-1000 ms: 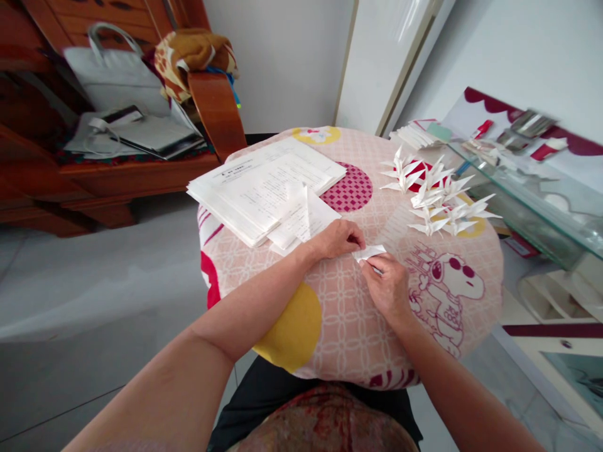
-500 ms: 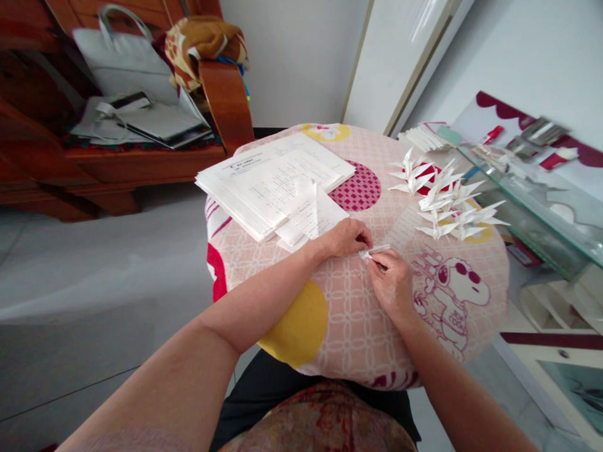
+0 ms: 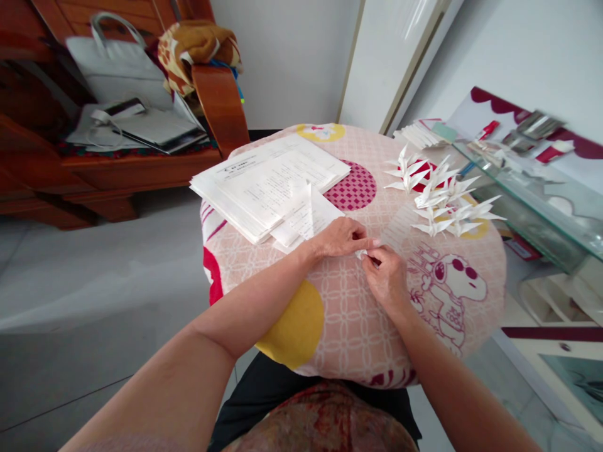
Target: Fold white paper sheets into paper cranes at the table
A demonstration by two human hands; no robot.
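Note:
Between my two hands is a small piece of folded white paper, mostly covered by fingers. My left hand is closed, its fingertips pressing on the paper from the far side. From the right, my right hand pinches the same paper, with thumb and fingers meeting at its edge. Several white paper cranes stand grouped to the right, beyond my right hand. A loose sheet with faint printing lies just past my fingers.
Printed sheets are stacked at the left of the round table, whose patterned cloth spreads under my hands. Smaller cut paper overlaps the stack. A glass shelf borders the right side. A wooden bench stands at left.
My left fingers have reached rightward over the folded paper, towards my right fingertips, so less of the paper shows. The whole view has shifted slightly.

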